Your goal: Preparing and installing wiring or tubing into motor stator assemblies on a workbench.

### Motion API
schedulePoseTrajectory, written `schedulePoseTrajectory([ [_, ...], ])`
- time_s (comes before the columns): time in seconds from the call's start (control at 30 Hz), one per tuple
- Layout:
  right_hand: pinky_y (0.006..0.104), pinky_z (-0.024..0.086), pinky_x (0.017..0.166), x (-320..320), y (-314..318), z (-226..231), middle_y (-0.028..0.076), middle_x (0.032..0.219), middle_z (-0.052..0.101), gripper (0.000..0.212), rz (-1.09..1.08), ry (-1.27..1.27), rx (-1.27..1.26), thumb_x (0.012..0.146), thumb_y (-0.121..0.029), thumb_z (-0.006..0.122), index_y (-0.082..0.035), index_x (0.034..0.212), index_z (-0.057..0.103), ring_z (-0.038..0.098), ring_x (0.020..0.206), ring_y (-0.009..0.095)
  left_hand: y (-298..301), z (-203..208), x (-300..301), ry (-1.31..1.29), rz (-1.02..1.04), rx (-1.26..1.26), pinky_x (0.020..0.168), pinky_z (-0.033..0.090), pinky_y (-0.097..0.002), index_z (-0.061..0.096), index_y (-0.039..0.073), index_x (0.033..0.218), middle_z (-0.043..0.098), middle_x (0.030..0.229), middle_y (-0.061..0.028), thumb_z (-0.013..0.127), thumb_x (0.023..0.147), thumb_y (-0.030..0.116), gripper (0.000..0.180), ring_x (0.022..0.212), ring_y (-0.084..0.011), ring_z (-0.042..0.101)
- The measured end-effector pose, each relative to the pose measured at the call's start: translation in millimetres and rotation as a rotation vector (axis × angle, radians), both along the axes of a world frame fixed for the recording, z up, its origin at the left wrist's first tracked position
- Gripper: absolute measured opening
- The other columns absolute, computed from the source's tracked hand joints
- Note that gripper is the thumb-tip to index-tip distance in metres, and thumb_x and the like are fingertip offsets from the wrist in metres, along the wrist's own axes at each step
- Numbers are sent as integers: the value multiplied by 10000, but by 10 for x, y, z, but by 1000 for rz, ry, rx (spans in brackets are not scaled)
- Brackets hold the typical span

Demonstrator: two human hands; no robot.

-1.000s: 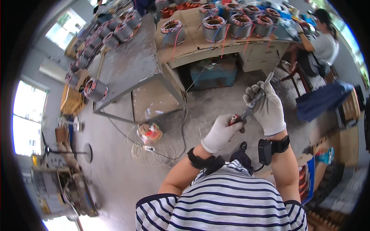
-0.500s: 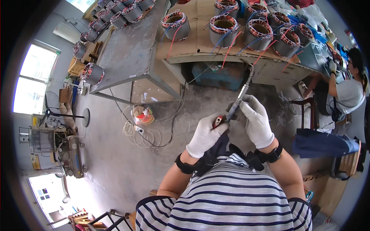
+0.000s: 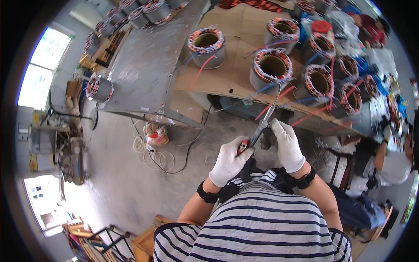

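Grey tool (image 3: 263,125), red-ended: before desk (image 3: 235,65), clamped in left hand (image 3: 228,162); right hand (image 3: 287,146) at shaft, grip unclear. Wound cylinders (image 3: 207,51): crowding desk top, leads (image 3: 313,115) overhanging edge. Metal table (image 3: 144,65): left of desk.

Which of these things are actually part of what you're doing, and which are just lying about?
In use, or apparently so:
- long grey tool, gripped by the left hand
- right hand, close to it
- wire-trimmed cylinder, probably

Apparently just lying about:
- bag on the floor
- dark jacket
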State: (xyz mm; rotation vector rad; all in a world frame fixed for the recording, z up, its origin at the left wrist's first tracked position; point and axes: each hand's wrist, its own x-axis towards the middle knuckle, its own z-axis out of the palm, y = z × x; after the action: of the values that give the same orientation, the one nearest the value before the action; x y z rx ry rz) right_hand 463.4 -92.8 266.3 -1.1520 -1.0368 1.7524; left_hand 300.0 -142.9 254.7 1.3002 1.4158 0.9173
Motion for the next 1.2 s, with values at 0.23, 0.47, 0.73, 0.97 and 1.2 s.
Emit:
schedulePoseTrajectory([
  [0.23,231,407,531,-333,661,-40,34,681,545,433,466,81,-67,922,-442,464,-21,926,568,511,576,106,45,-53,-67,52,392,-17,585,429,-281,577,-23,943,499,620,-126,600,778,95,205,558,-173,464],
  [0.47,251,429,598,-493,1012,-127,52,743,560,343,944,3,-91,925,-330,490,5,974,544,529,638,127,-162,-77,289,-99,763,-67,631,443,-255,582,-32,973,556,677,-81,569,794,75,209,633,-113,516],
  [0.73,238,474,720,-628,835,-109,52,857,604,224,1000,83,-171,887,-151,543,28,1023,552,588,759,108,-290,87,607,-286,1022,-102,653,444,-263,576,-35,937,569,665,-74,565,806,91,182,639,-116,510],
  [0.97,231,450,760,-921,573,26,56,921,613,153,1162,114,-14,851,-52,521,14,984,559,560,828,90,-735,39,503,-564,1129,-25,616,404,-219,517,-6,1109,531,817,-17,471,863,104,274,669,-68,474],
  [1.2,223,436,769,-1251,154,-43,48,925,611,147,1263,40,182,826,-40,531,17,958,559,544,828,82,-1177,92,279,-628,1443,139,588,401,-227,522,-12,1137,532,847,-35,406,936,209,320,662,-80,474],
])
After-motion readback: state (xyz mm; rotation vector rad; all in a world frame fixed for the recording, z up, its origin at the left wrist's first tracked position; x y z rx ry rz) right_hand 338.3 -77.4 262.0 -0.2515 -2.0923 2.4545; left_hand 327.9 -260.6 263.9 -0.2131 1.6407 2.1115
